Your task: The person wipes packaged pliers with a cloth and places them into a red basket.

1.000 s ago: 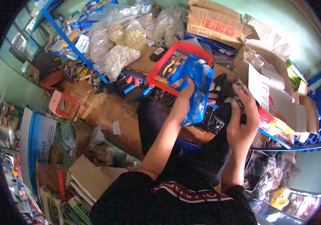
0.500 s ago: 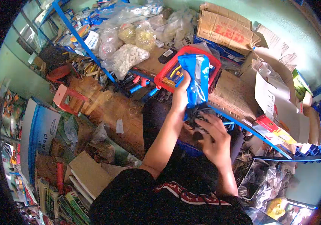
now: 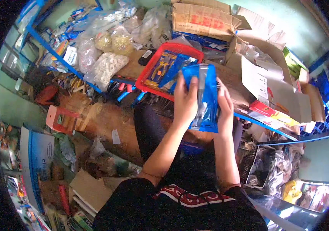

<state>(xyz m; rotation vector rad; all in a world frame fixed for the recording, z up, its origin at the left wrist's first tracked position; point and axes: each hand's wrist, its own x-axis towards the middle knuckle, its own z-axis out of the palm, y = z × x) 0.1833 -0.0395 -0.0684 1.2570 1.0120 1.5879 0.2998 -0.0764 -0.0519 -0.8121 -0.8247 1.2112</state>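
A shiny blue plastic packet (image 3: pixel 206 102) with a clear or silvery strip down its middle is held upright in front of me. My left hand (image 3: pixel 185 101) is closed on its left side, thumb across the front. Along the right edge my right hand (image 3: pixel 225 107) is closed too, its fingers partly behind the packet. What is inside cannot be made out. Just beyond my left hand stands a red plastic basket (image 3: pixel 153 90), holding yellow-handled pliers (image 3: pixel 159 71) in blue packaging and more blue packs.
Bags of small parts (image 3: pixel 111 69) and a black phone-like object (image 3: pixel 146 57) lie on the blue-edged shelf. A cardboard box (image 3: pixel 203 21) stands behind the basket, with open cartons (image 3: pixel 254 79) to the right. A red stool (image 3: pixel 58 120) is on the floor at left.
My right hand, spread below the packet before, has come up and gripped its right side. The packet is lower and turned more squarely towards me. The view has shifted right.
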